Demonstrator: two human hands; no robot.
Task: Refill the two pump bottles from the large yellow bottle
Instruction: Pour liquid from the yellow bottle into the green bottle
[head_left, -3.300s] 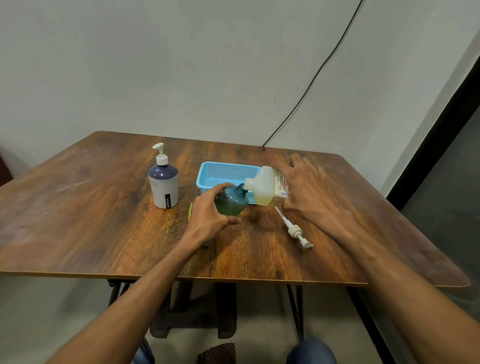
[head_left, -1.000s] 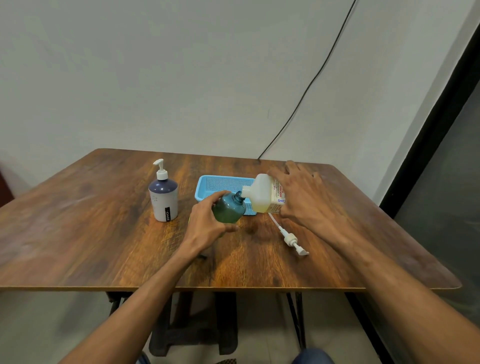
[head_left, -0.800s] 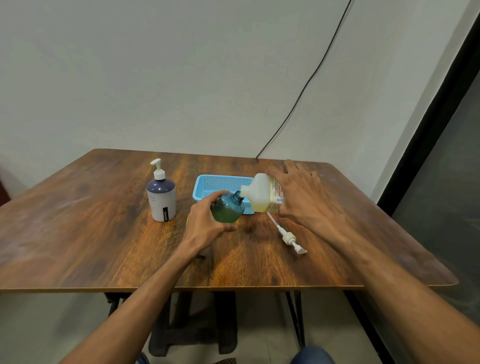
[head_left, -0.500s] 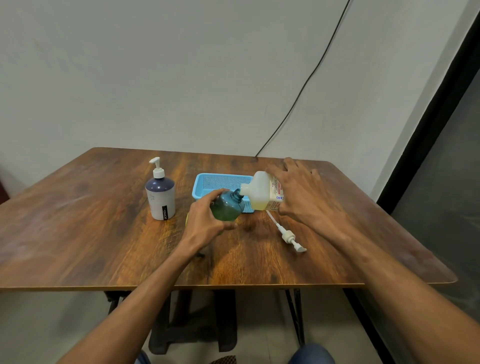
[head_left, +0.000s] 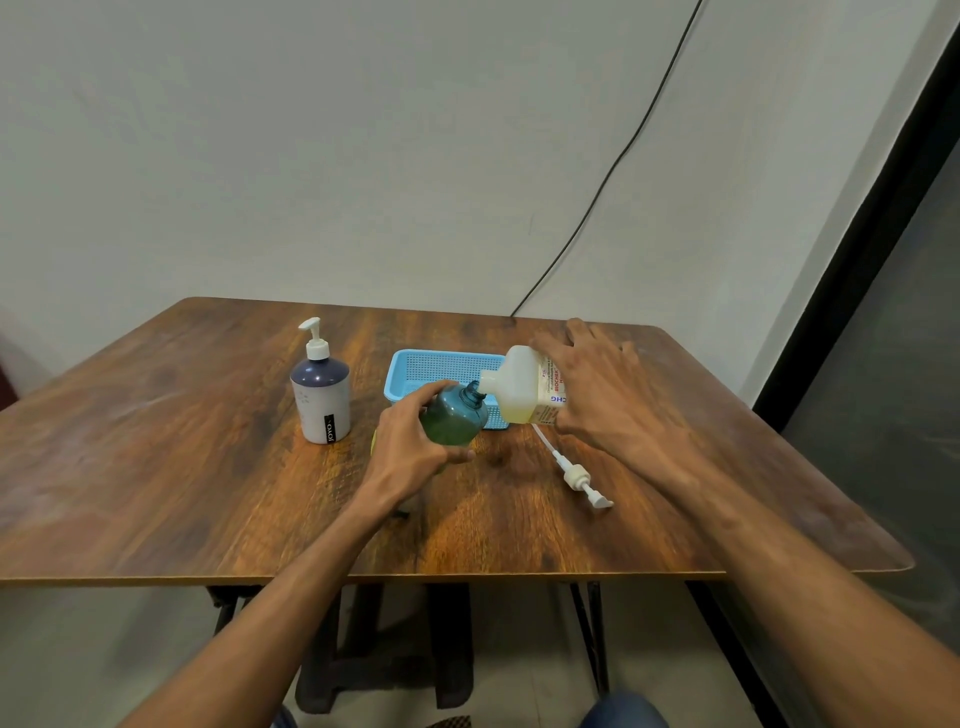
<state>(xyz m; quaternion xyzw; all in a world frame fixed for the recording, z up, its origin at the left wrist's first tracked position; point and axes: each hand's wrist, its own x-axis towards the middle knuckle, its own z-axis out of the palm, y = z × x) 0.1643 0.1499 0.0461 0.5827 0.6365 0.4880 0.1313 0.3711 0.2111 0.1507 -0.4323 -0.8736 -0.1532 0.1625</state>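
Note:
My left hand (head_left: 410, 447) grips the teal pump bottle (head_left: 457, 418), tilted with its open neck pointing right. My right hand (head_left: 608, 395) holds the large yellow bottle (head_left: 519, 387) tipped on its side, its white spout resting at the teal bottle's neck. Pale yellow liquid lies in the lower half of the yellow bottle. The teal bottle's white pump head (head_left: 576, 475) lies loose on the wooden table (head_left: 156, 467), to the right of the bottles. The second pump bottle (head_left: 320, 395), white with a dark top and its pump on, stands upright to the left.
A light blue plastic basket (head_left: 431, 369) sits just behind the two held bottles. A small yellow object (head_left: 373, 440) peeks out beside my left hand. A black cable runs down the wall to the table's back edge. The table's right edge is close to my right forearm.
Both hands and the two joined bottles hold nearly the same pose throughout. Only the view has shifted slightly.

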